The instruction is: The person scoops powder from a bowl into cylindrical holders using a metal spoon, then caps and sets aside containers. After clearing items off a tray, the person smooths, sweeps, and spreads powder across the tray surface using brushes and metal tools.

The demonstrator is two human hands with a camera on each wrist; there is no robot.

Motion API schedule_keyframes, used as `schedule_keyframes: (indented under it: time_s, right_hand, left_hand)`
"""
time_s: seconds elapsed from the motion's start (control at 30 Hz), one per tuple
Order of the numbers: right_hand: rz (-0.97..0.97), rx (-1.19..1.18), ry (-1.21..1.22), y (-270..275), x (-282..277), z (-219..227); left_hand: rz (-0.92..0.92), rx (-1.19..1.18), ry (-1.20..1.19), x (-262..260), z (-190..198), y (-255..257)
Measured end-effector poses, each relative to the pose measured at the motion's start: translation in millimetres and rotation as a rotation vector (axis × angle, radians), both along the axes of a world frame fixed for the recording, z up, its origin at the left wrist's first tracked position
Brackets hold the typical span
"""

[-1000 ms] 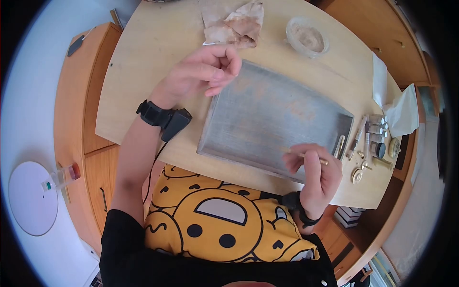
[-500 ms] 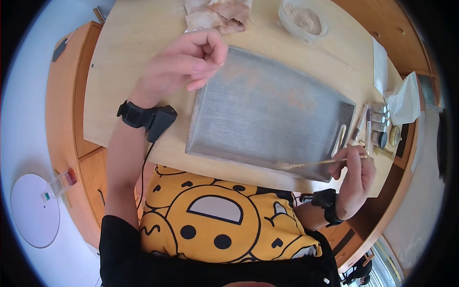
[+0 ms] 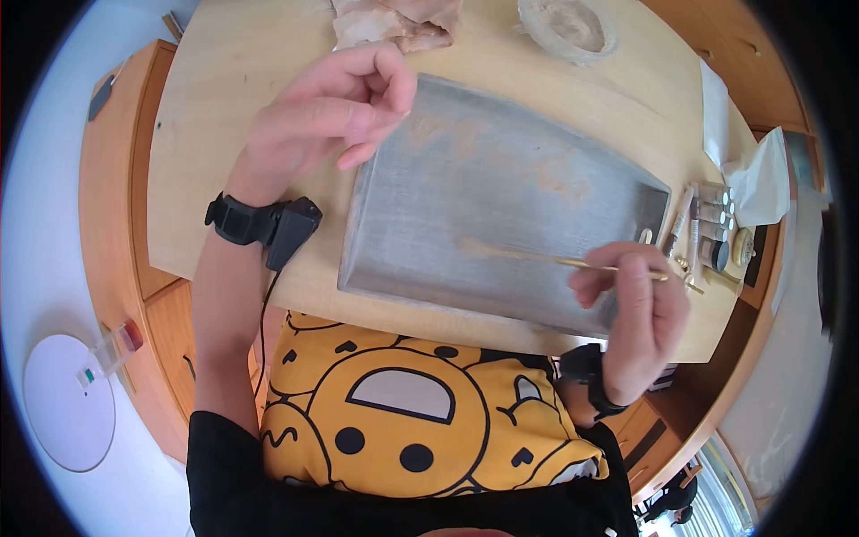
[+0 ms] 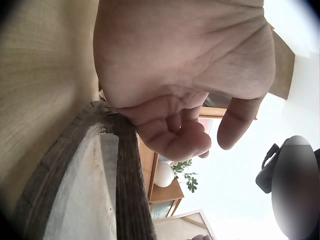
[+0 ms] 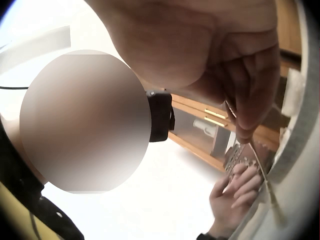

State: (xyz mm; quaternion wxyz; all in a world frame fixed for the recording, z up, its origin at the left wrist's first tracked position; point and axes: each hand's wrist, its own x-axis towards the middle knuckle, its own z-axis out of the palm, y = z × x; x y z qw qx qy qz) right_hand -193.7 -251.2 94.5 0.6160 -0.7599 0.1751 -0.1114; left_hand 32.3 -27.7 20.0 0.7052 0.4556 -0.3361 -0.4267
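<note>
A slim gold-handled brush [image 3: 528, 257] is pinched in the right hand [image 3: 640, 313], its pale tip over the near middle of the grey tray [image 3: 501, 215]. From the right wrist view, the brush [image 5: 265, 185] slants down from the fingertips of the right hand [image 5: 200, 50]; whether its tip touches the tray cannot be told. The left hand [image 3: 327, 116], empty and with fingers loosely curled, is at the tray's far left corner. In the left wrist view, the left hand [image 4: 175, 65] lies against the corner of the tray's wooden rim [image 4: 131, 175]. Brownish smudges mark the tray's far part.
A glass bowl of pale brown powder [image 3: 573, 27] and a stained, crumpled cloth [image 3: 394, 22] lie beyond the tray. At the right are small jars [image 3: 713, 215], pens [image 3: 680, 219], small gold pieces and white tissue [image 3: 761, 179]. A yellow patterned cushion [image 3: 403, 421] is on the lap.
Over the last half second the right hand and brush have moved left and away from the body, from the tray's near edge to over its floor. The left hand keeps its loosely curled pose by the corner.
</note>
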Motion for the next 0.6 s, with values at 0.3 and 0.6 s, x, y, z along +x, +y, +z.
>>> schedule_keyframes:
  time_s: [0.3, 0.6]
  right_hand:
    - [0.438, -0.266, 0.035, 27, 18, -7]
    - [0.294, 0.152, 0.08, 22, 12, -3]
  left_hand:
    - [0.038, 0.071, -0.041, -6, 4, -1]
    - [0.086, 0.111, -0.031, -8, 9, -2]
